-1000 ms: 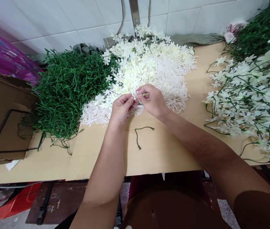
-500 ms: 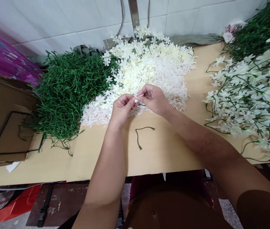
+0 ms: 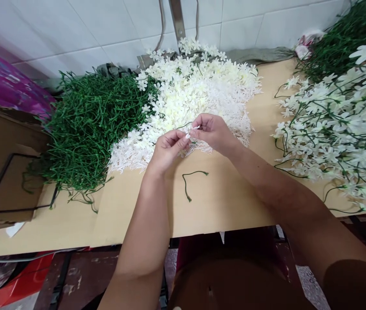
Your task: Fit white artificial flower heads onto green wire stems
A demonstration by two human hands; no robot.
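Observation:
Both of my hands meet in front of a pile of white artificial flower heads (image 3: 183, 103). My left hand (image 3: 171, 148) pinches a small white artificial flower (image 3: 188, 135) between thumb and fingers. From the other side, my right hand (image 3: 211, 132) is closed on a thin white piece (image 3: 197, 127) of it; its join with the flower is too small to make out. A thin green stem shows just above the fingertips. One loose green stem (image 3: 185, 185), bent at an angle, lies on the cardboard below my hands.
Green stems (image 3: 82, 125) are heaped at the left, beside a cardboard box (image 3: 1, 172) and a black wire frame (image 3: 8, 211). White flowers on stems (image 3: 334, 133) are piled at the right, with more green stems (image 3: 360, 38) behind. A tiled wall (image 3: 241, 23) closes off the back.
My hands stay together at the flower, with the fingers slightly shifted. A green stem now shows above the fingertips. The whole view has moved a little.

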